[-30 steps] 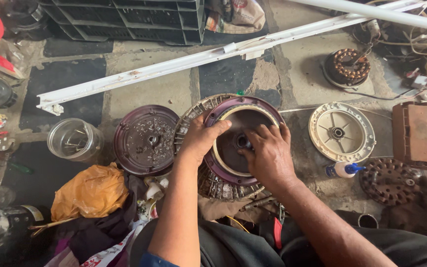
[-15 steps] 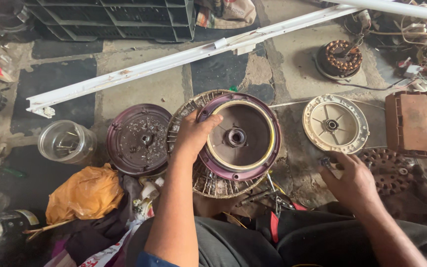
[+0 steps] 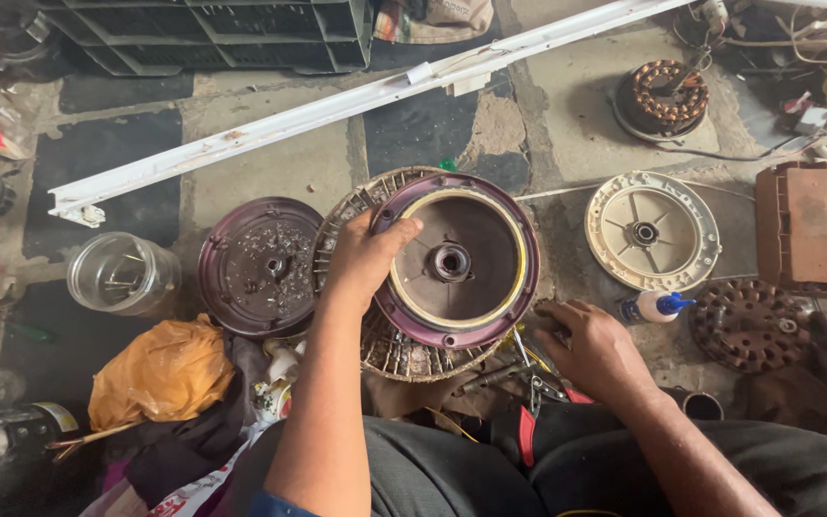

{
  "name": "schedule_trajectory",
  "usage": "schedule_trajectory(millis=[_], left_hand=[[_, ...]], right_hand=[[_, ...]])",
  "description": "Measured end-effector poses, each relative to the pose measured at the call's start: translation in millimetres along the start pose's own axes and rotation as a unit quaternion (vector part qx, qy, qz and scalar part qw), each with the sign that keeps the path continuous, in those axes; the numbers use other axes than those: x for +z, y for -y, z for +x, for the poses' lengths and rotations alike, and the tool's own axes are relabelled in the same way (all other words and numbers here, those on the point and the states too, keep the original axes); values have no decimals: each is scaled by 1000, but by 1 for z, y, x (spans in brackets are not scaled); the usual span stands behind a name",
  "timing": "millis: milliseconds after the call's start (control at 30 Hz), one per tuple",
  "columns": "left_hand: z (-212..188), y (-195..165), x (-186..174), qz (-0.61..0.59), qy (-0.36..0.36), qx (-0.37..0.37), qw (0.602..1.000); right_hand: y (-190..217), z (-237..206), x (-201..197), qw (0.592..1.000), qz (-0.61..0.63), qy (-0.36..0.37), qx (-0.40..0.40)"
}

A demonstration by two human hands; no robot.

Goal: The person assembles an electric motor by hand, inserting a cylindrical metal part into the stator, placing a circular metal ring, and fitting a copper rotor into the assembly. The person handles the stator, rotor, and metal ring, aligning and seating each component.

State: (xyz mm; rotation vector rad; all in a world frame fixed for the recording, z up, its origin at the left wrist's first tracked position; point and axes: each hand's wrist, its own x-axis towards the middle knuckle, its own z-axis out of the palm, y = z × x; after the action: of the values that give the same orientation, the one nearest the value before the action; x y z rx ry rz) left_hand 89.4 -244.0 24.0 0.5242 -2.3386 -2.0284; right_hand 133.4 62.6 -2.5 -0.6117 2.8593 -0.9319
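A round maroon motor housing [image 3: 471, 316] with a yellow inner ring and a centre bearing lies open side up on a round wire grille [image 3: 404, 354]. My left hand [image 3: 366, 254] grips the housing's left rim, thumb over the edge. My right hand [image 3: 591, 349] rests low to the right of the housing, fingers down among small tools [image 3: 519, 378] on the floor; what it holds, if anything, is hidden. A second maroon cover [image 3: 258, 266] lies to the left of the housing.
A white round cover [image 3: 651, 230], a small blue-capped bottle [image 3: 658, 306], a brown perforated disc [image 3: 748, 325] and a brick-red box [image 3: 811, 230] lie to the right. A copper winding [image 3: 662, 96] sits far right. A long white rail [image 3: 356, 101], glass jar [image 3: 122, 276] and orange bag [image 3: 160, 373] are also around.
My right hand left the housing's centre, swung out to the right, then came back toward the tools below the housing. My left hand stayed on the rim.
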Motion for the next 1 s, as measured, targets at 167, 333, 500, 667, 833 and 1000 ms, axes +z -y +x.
schedule_trajectory(millis=[167,333,500,667,833,1000], left_hand=[[-2,-2,0,37,-2,16,999],[-3,-5,-1,37,-1,25,999],[-4,-7,-1,42,2,21,999],[-7,-10,-1,33,8,39,999],[-11,-17,0,0,30,86,996],[-15,-24,0,43,28,102,993]], right_hand=[[0,0,0,1000,9,16,5],[1,-1,0,999,14,32,9],[0,0,2,997,7,58,39],[0,-2,3,1000,-2,10,-14],[10,1,-5,990,45,-64,117],[41,4,-26,978,-27,-204,8]])
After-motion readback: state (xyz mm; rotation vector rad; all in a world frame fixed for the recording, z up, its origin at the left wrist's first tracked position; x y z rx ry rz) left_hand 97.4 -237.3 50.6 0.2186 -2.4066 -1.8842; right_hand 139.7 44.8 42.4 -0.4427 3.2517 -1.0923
